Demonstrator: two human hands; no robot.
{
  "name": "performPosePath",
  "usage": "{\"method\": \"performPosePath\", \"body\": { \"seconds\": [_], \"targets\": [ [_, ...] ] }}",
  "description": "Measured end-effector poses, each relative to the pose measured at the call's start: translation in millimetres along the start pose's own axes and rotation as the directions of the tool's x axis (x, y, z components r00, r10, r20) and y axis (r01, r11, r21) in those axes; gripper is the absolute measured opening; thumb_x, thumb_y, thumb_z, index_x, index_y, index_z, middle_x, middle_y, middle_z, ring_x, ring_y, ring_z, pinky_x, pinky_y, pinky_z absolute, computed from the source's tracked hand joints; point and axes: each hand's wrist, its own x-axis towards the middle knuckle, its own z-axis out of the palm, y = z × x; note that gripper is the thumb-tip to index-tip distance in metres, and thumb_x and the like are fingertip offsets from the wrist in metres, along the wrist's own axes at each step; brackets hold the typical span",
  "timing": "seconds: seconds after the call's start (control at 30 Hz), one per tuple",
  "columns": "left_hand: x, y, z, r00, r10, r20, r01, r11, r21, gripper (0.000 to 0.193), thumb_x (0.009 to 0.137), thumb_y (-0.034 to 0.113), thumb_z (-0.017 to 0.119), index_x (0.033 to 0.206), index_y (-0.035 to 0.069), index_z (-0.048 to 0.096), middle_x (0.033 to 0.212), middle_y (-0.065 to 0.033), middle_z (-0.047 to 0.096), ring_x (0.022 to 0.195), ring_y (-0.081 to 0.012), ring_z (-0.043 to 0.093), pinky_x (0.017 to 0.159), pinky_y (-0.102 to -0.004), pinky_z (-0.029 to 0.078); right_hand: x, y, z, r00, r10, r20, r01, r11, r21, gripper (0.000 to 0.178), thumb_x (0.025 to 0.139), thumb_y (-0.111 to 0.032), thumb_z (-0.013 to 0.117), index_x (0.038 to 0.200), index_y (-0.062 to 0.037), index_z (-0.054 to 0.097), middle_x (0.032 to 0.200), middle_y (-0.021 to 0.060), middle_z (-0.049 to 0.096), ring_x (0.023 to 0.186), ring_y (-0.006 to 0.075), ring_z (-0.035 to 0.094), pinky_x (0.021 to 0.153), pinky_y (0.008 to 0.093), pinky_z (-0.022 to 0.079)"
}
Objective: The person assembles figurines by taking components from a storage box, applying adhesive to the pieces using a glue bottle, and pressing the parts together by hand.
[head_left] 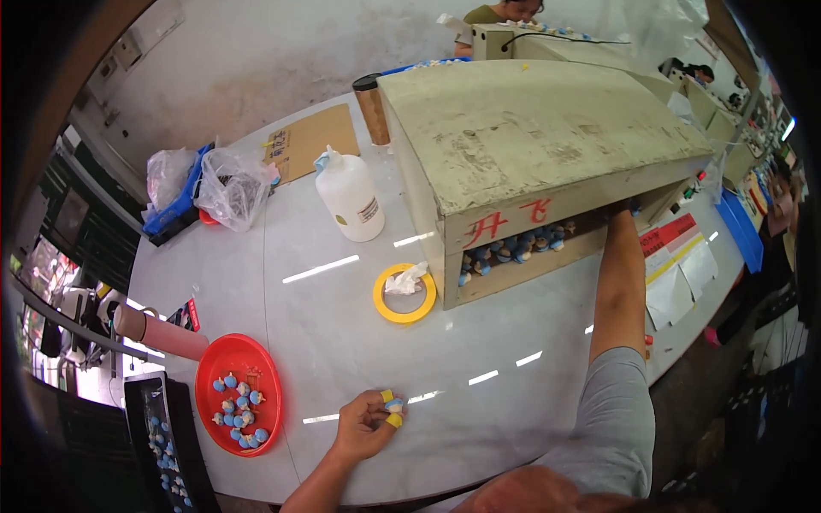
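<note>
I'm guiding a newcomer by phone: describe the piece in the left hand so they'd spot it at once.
From the big beige box on the grey table, look nearer to the left hand. Its two yellow-covered fingertips pinch the small blue-and-white piece. Similar pieces lie grouped in the red tray and the box; only this one is in that hand.

This is a factory workshop, shown by the beige booth (556, 120), batched blue pieces (242, 403) and co-worker (486, 14).

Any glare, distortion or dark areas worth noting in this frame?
Head view: white glare streaks lie across the grey table; the fisheye bends edges and leaves dark corners; the right forearm ends in shade inside the beige box.
</note>
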Motion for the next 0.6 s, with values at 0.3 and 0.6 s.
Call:
{"method": "performPosePath", "body": {
  "seconds": [0.3, 0.6],
  "targets": [
    [1.5, 0.5, 2.3, 1.000, -0.007, -0.009, 0.006, 1.000, -0.014, 0.029, 0.084, -0.010, 0.061, 0.110, -0.002, 0.051, 0.113, -0.0167, 0.060, 0.096, -0.0212, 0.066, 0.082, -0.0309, 0.056, 24.1, -53.5, 65.9, 0.996, -0.083, -0.042, 0.091, 0.966, 0.244, 0.054, 0.089, -0.044, 0.049, 0.130, -0.0100, 0.053, 0.137, 0.0156, 0.051, 0.127, 0.0356, 0.045, 0.108, 0.0480, 0.033],
    [6.1, -3.1, 4.0, 0.995, -0.079, -0.063, 0.081, 0.996, 0.025, 0.027, 0.084, -0.011, 0.060, 0.108, -0.003, 0.051, 0.111, -0.0139, 0.062, 0.095, -0.0201, 0.067, 0.080, -0.0290, 0.055, -6.6, -160.5, -40.4, 0.983, -0.031, -0.180, 0.088, 0.944, 0.319, 0.054, 0.088, -0.045, 0.049, 0.129, -0.0097, 0.054, 0.136, 0.0155, 0.052, 0.127, 0.0354, 0.046, 0.108, 0.0483, 0.033]
  ]
}}
